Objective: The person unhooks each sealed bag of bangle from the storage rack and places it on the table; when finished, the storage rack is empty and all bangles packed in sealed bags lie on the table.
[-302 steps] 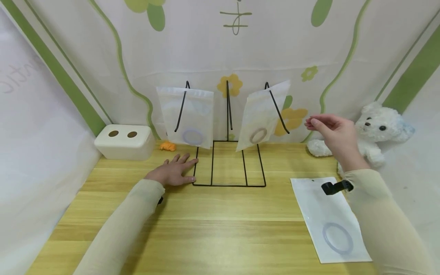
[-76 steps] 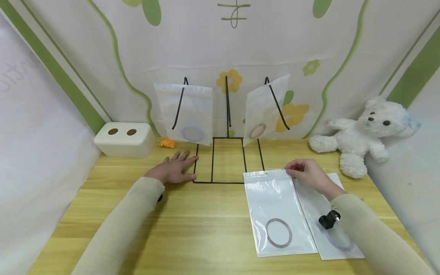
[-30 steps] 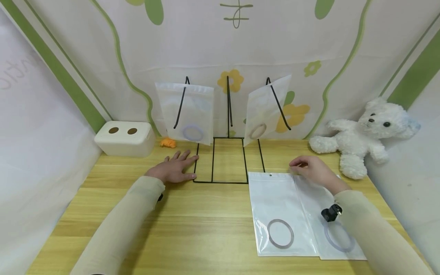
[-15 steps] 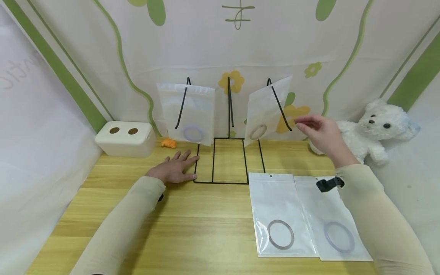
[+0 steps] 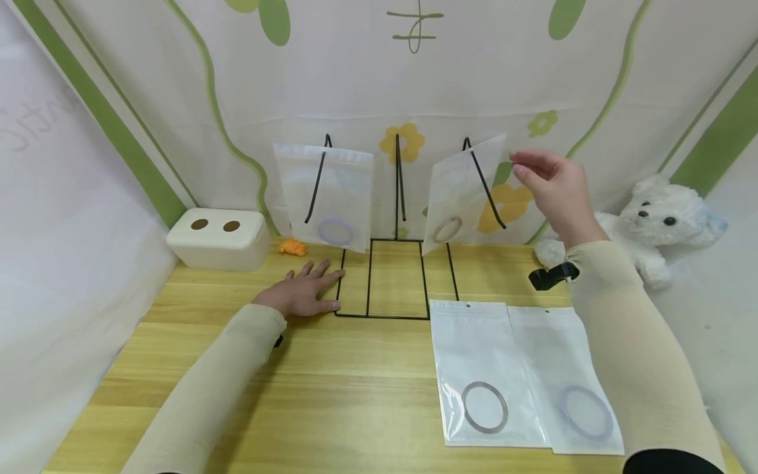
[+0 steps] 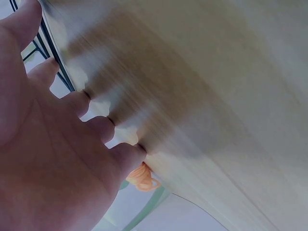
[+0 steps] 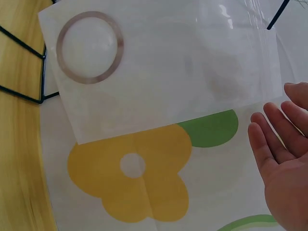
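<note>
My left hand lies on the table with fingers spread, thumb and index finger touching the base of a black wire display rack. My right hand is raised beside the upper right corner of a white zip bag on the rack's right hook. In the right wrist view its fingers are loosely extended, holding nothing. A brownish ring shows through that bag. Another zip bag with a purplish ring hangs on the left hook. Two more bags, one with a brownish ring, one with a purplish ring, lie side by side at right.
A white box with two round holes stands at the back left, beside a small orange yarn bundle. A white teddy bear sits at the back right, partly behind my right arm. A flower-patterned curtain closes off the back.
A second bag, with a brownish ring, has been laid beside the first on the table. My right hand has let go of it and risen to the right hook's bag. My left hand stays put.
</note>
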Tool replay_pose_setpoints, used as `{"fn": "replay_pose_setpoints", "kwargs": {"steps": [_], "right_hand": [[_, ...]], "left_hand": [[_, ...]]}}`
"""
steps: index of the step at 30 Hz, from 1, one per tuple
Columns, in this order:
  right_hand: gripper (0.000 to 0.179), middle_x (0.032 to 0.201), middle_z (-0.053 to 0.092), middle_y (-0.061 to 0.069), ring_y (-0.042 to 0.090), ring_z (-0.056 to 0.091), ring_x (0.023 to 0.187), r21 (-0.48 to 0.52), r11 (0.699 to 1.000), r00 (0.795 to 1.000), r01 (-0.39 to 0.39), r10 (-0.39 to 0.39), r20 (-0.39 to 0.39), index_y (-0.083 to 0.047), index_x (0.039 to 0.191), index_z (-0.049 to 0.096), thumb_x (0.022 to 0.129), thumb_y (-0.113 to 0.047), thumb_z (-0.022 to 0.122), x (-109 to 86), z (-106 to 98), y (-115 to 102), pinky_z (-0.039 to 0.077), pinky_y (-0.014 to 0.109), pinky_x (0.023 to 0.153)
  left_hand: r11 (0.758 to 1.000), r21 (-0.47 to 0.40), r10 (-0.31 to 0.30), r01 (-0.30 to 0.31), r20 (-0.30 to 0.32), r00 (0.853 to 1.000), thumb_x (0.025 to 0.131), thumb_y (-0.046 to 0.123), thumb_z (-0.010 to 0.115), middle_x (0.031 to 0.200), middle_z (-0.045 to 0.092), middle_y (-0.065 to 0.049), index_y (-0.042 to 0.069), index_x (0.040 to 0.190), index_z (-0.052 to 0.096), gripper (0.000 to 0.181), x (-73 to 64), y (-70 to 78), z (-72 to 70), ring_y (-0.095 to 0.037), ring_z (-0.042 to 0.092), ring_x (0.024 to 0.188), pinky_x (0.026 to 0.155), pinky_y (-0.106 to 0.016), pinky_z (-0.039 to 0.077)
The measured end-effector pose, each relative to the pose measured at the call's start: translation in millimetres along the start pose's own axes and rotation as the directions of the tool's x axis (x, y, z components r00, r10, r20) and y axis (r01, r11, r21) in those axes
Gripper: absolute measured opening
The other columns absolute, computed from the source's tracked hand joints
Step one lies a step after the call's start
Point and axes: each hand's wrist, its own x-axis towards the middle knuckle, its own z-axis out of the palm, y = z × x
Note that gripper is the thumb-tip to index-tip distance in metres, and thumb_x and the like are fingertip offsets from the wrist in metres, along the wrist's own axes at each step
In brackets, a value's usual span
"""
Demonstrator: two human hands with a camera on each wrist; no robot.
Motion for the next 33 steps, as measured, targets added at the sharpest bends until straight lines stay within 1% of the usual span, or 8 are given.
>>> {"fn": "replay_pose_setpoints", "kwargs": {"steps": [3, 7, 12, 18, 22, 29, 31, 33], "right_hand": [[0.045, 0.146, 0.071, -0.001, 0.002, 0.064, 0.125, 0.018, 1.000, 1.000, 0.011, -0.010, -0.016, -0.014, 0.146, 0.069, 0.105, -0.034, 0.072, 6.1, 2, -2, 0.049, 0.008, 0.096], [0.043, 0.143, 0.073, -0.002, 0.003, 0.066, 0.121, 0.063, 0.998, 0.999, -0.002, 0.004, -0.033, -0.013, 0.144, 0.071, 0.105, -0.031, 0.073, 12.3, 4, -4, 0.050, 0.008, 0.095], [0.041, 0.140, 0.075, -0.003, 0.004, 0.067, 0.118, 0.117, 0.993, 0.999, -0.013, 0.017, -0.032, -0.011, 0.143, 0.071, 0.105, -0.027, 0.074, 18.2, 5, -5, 0.050, 0.008, 0.094], [0.040, 0.132, 0.077, -0.004, 0.011, 0.069, 0.118, 0.197, 0.980, 0.999, -0.018, 0.024, -0.029, -0.006, 0.144, 0.069, 0.106, -0.020, 0.071, 21.2, 6, -8, 0.053, 0.009, 0.093], [0.041, 0.126, 0.078, -0.005, 0.010, 0.069, 0.119, 0.244, 0.969, 0.999, -0.026, 0.033, -0.024, -0.004, 0.143, 0.068, 0.105, -0.017, 0.072, 22.4, 7, -9, 0.055, 0.010, 0.094], [0.037, 0.121, 0.078, -0.007, 0.009, 0.071, 0.115, 0.259, 0.966, 0.999, -0.023, 0.032, -0.030, -0.003, 0.139, 0.070, 0.104, -0.015, 0.073, 22.8, 7, -8, 0.056, 0.010, 0.092], [0.037, 0.120, 0.077, -0.008, 0.009, 0.071, 0.113, 0.249, 0.968, 0.999, -0.023, 0.031, -0.030, -0.004, 0.139, 0.070, 0.104, -0.016, 0.073, 22.7, 7, -7, 0.056, 0.009, 0.092], [0.037, 0.117, 0.077, -0.011, 0.008, 0.071, 0.111, 0.218, 0.976, 0.999, -0.021, 0.028, -0.031, -0.006, 0.139, 0.070, 0.105, -0.019, 0.073, 22.5, 6, -6, 0.055, 0.010, 0.091]], "left_hand": [[1.000, 0.001, -0.004, 0.004, 0.002, 1.000, 0.111, 0.057, 0.053, 0.183, 0.003, -0.017, 0.028, 0.175, 0.018, 0.079, 0.9, -0.3, 0.5, -0.052, 0.002, 0.167, 0.128, -0.079, 0.006], [1.000, 0.003, -0.008, 0.008, 0.003, 1.000, 0.111, 0.057, 0.053, 0.183, 0.003, -0.017, 0.029, 0.175, 0.018, 0.079, 1.9, -0.1, 1.2, -0.051, 0.002, 0.167, 0.129, -0.079, 0.006], [1.000, -0.005, -0.009, 0.009, 0.005, 1.000, 0.110, 0.057, 0.054, 0.183, 0.004, -0.017, 0.029, 0.175, 0.019, 0.079, 1.6, 1.7, 1.3, -0.051, 0.001, 0.167, 0.129, -0.078, 0.005], [1.000, -0.006, -0.008, 0.008, -0.002, 1.000, 0.110, 0.056, 0.054, 0.183, 0.004, -0.017, 0.028, 0.175, 0.019, 0.079, 1.3, 2.7, 0.3, -0.052, 0.002, 0.167, 0.129, -0.078, 0.005], [1.000, -0.004, -0.010, 0.010, -0.001, 1.000, 0.110, 0.056, 0.054, 0.183, 0.004, -0.017, 0.029, 0.175, 0.018, 0.079, 1.7, 2.4, 0.6, -0.051, 0.002, 0.167, 0.129, -0.078, 0.005], [1.000, -0.004, -0.014, 0.014, 0.003, 1.000, 0.110, 0.057, 0.053, 0.183, 0.003, -0.016, 0.030, 0.175, 0.018, 0.079, 2.0, 2.0, 1.2, -0.051, 0.001, 0.167, 0.129, -0.078, 0.005], [1.000, -0.002, -0.013, 0.013, 0.002, 1.000, 0.110, 0.057, 0.053, 0.183, 0.003, -0.016, 0.030, 0.175, 0.018, 0.079, 2.1, 2.4, 1.1, -0.051, 0.002, 0.167, 0.129, -0.078, 0.005], [1.000, -0.001, -0.011, 0.011, 0.001, 1.000, 0.110, 0.057, 0.053, 0.183, 0.004, -0.016, 0.029, 0.175, 0.018, 0.079, 2.2, 2.7, 1.0, -0.051, 0.002, 0.167, 0.129, -0.078, 0.005]]}}
